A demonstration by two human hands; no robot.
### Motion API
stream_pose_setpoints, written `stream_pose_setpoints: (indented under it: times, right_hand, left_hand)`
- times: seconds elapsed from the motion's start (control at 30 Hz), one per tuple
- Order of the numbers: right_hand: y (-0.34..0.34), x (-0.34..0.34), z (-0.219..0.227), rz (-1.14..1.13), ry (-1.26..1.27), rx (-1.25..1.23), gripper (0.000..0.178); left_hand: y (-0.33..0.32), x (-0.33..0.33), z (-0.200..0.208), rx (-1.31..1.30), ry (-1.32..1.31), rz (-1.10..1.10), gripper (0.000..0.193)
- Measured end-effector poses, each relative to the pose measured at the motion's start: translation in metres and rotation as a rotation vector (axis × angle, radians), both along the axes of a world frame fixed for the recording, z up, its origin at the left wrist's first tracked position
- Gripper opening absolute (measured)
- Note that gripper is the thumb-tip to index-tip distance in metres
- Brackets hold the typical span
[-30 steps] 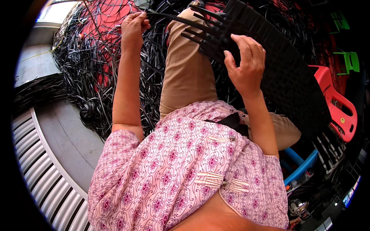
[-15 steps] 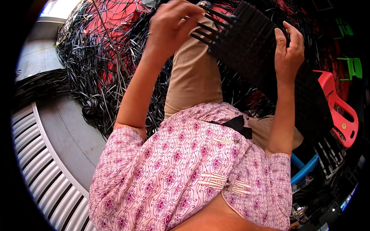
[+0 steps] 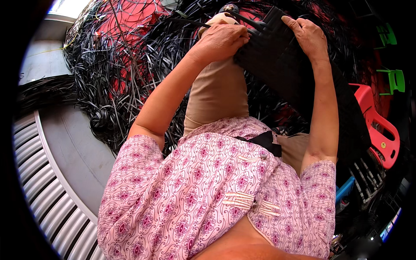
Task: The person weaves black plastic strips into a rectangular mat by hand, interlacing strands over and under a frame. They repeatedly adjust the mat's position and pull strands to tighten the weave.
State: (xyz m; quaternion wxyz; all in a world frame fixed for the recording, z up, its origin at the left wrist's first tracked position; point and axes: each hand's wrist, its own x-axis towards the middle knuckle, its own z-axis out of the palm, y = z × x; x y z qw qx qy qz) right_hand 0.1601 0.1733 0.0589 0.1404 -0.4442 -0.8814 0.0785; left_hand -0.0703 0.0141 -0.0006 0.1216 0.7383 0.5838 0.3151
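Note:
A dark panel woven from flat black strips (image 3: pixel 273 65) lies slanted over my right leg, its far-left edge ending in loose strip ends. My left hand (image 3: pixel 223 41) is closed at that edge, pinching a black plastic strip (image 3: pixel 188 21) whose tail sticks out to the left. At the panel's far right edge, my right hand (image 3: pixel 310 39) bends over the weave, thumb and fingers closed around it. Part of those fingers is hidden against the dark material. My knee in tan trousers (image 3: pixel 216 95) stands beneath my left hand.
Tangled black strips (image 3: pixel 108 78) heap over a red floor (image 3: pixel 130 24) ahead and left. A slatted metal bench (image 3: pixel 47 190) curves along the left. On the right stand a red plastic chair (image 3: pixel 379 125), green chairs (image 3: pixel 395 81) and a blue plastic piece (image 3: pixel 344 188).
My left hand has come down and right to the panel's edge, taking a strip. My right hand has shifted up and left, closing on the edge. The panel has moved slightly.

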Motion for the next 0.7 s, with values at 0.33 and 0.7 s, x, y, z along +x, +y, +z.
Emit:
stream_pose_setpoints:
  times: [0.33, 0.7]
  right_hand:
    - [0.011, 0.034, 0.033, 0.097, 0.367, -0.051, 0.070]
    - [0.027, 0.191, 0.155, -0.078, 0.630, 0.041, 0.060]
  left_hand:
    - [-0.015, 0.036, 0.046, -0.105, -0.595, -0.159, 0.014]
    - [0.098, 0.183, 0.197, 0.191, -0.299, -0.523, 0.028]
